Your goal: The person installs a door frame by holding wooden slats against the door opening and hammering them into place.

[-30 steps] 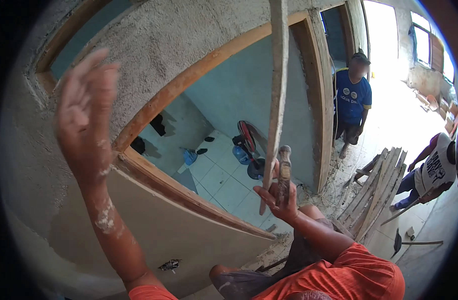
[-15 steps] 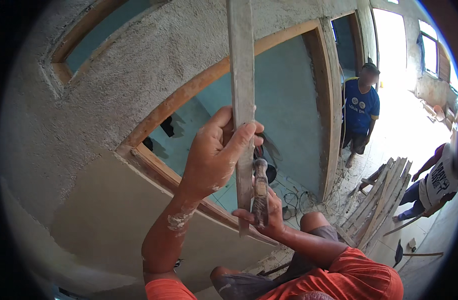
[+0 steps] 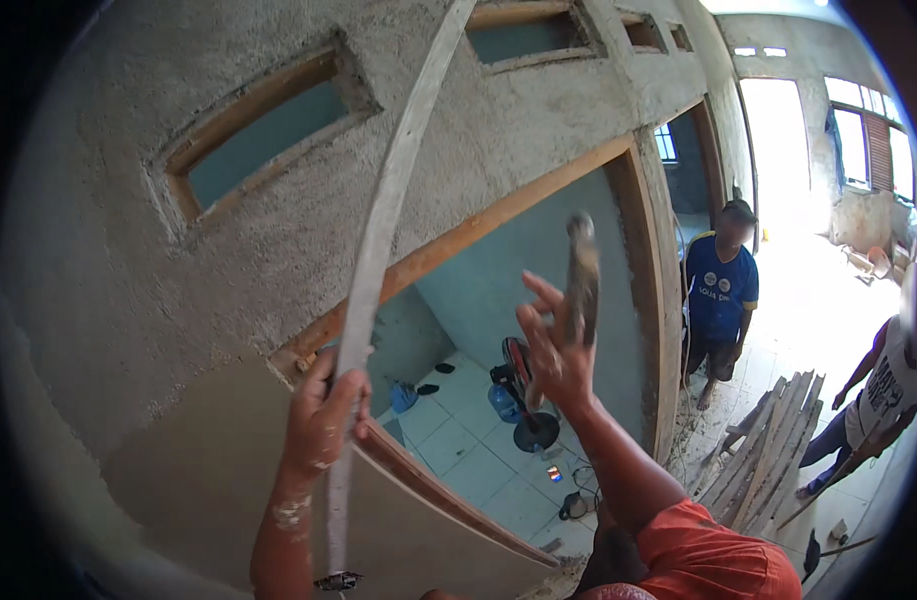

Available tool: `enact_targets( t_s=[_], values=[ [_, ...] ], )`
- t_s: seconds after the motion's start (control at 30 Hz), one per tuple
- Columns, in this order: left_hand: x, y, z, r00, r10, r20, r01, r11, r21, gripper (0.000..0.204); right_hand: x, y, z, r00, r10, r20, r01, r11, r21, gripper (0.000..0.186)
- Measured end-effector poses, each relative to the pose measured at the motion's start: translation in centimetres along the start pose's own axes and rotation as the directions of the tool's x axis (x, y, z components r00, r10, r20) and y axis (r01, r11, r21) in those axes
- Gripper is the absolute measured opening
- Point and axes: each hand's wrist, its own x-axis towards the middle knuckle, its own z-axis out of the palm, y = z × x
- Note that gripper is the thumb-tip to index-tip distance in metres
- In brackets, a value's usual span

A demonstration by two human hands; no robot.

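Note:
My left hand [image 3: 317,425] is closed around the lower part of a long grey wooden batten [image 3: 384,210]. The batten rises at a slant past the plastered wall, and its lower end hangs below my hand. Raised in front of the wide wall opening, my right hand [image 3: 561,365] grips a short plaster-smeared tool with a rounded knob end [image 3: 583,280]. Some of its fingers stretch out beside the tool. Blur keeps the tool's exact kind from showing. Between the two hands there is a wide gap.
A wooden frame [image 3: 499,213] edges the opening, with a fan [image 3: 535,432] on the tiles beyond. Several boards [image 3: 764,445] lie stacked at right. One person in blue [image 3: 721,285] stands near the doorway; another [image 3: 884,385] stands at the far right, holding a stick.
My left hand has moved down and left, and the batten now leans. My right hand has come away from the batten, rising to the right with the tool. The view has shifted.

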Motion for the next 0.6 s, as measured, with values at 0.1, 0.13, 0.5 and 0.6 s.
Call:
enact_targets(
  t_s=[0.1,0.13,0.5,0.6],
  values=[
    [-1.1,1.7,-2.7,0.997,0.008,-0.075,0.005,0.983,0.183,0.034,4.9,-1.7,0.8,0.962,0.251,0.108,-0.263,0.958,0.117,0.045],
    [-1.5,2.2,-3.5,0.991,-0.02,-0.132,0.048,0.977,0.207,0.033,6.0,-2.2,1.4,0.949,0.298,0.098,-0.306,0.948,0.082,0.045],
    [-2.8,-0.7,-6.7,0.985,0.031,-0.172,0.068,0.84,0.539,0.036,6.3,-0.4,5.5,0.964,0.255,0.073,-0.265,0.916,0.302,0.066],
    [-1.6,-2.6,-6.5,0.865,0.503,0.004,-0.3,0.51,0.806,0.035,6.1,0.6,5.4,0.97,0.242,0.021,-0.237,0.921,0.309,0.073]
  ],
)
